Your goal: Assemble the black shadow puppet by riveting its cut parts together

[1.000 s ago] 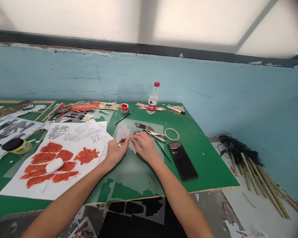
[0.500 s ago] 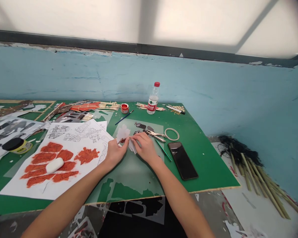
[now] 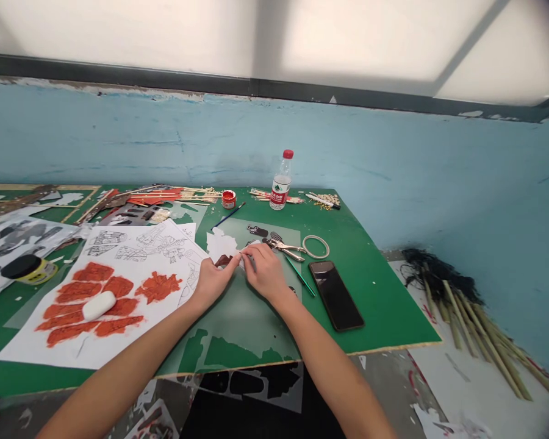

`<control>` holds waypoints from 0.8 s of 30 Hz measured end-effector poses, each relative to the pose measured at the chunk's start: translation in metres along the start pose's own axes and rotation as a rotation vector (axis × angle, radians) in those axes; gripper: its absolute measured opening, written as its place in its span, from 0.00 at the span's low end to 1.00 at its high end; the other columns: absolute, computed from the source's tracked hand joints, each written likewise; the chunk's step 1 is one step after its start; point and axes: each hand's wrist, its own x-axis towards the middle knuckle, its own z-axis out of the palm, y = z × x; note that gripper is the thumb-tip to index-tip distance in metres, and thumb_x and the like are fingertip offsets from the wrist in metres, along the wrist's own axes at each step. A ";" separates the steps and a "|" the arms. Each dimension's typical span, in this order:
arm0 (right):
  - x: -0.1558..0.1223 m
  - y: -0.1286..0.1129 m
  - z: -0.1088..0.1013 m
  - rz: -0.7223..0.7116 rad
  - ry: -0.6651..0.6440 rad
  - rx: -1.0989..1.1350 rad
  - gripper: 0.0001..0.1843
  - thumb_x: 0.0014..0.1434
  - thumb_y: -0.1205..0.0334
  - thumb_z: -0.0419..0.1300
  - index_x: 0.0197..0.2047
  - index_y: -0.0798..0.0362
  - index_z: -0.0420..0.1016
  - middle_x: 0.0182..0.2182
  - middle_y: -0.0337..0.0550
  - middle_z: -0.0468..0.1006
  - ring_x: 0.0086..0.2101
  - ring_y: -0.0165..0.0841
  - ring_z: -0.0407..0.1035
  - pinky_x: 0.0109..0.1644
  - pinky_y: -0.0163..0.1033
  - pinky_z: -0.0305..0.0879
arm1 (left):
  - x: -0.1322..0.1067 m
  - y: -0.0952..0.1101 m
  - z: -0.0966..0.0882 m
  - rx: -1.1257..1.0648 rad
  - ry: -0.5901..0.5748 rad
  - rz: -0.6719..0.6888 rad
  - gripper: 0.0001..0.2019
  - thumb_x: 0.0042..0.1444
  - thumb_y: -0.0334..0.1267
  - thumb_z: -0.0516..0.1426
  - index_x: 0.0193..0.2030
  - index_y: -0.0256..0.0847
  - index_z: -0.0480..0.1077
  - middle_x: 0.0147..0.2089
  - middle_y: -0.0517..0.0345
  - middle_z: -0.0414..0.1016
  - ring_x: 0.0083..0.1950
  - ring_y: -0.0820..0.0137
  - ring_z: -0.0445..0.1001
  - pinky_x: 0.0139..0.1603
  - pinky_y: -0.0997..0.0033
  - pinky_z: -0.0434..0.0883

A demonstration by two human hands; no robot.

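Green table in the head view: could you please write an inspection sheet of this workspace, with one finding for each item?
Surface: green tabletop, partly covered by papers and a translucent sheet.
Job's things: white piece and brown piece, both at the left hand.
Clutter: phone, bottle, red pot, pliers-like tool, ring.
Hands: left hand appears to hold the brown piece; right hand meets it, its grip too small to tell.
Cables: nothing seen.
Surroundings: blue wall behind; bundle of sticks beyond the table's right edge.

The paper piece is white, the tabletop green, the wall light blue.
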 end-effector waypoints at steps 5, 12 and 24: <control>0.000 -0.001 0.000 -0.006 0.013 0.005 0.09 0.71 0.65 0.53 0.44 0.52 0.75 0.40 0.51 0.80 0.44 0.41 0.72 0.51 0.46 0.72 | -0.003 0.000 0.000 -0.039 -0.010 -0.042 0.17 0.48 0.48 0.70 0.34 0.33 0.81 0.38 0.46 0.85 0.43 0.57 0.82 0.44 0.67 0.74; 0.000 -0.002 0.002 0.054 0.037 0.029 0.08 0.71 0.64 0.53 0.42 0.52 0.74 0.39 0.50 0.79 0.43 0.41 0.72 0.48 0.45 0.71 | -0.001 -0.005 0.001 -0.018 -0.002 -0.014 0.19 0.50 0.50 0.69 0.36 0.32 0.81 0.39 0.46 0.85 0.42 0.58 0.82 0.44 0.67 0.74; 0.005 -0.002 -0.002 0.274 0.057 0.279 0.06 0.68 0.62 0.57 0.37 0.49 0.72 0.35 0.42 0.76 0.37 0.36 0.68 0.43 0.41 0.67 | -0.001 -0.002 -0.001 -0.058 -0.022 0.009 0.19 0.52 0.52 0.68 0.34 0.33 0.80 0.38 0.47 0.83 0.42 0.59 0.80 0.44 0.67 0.73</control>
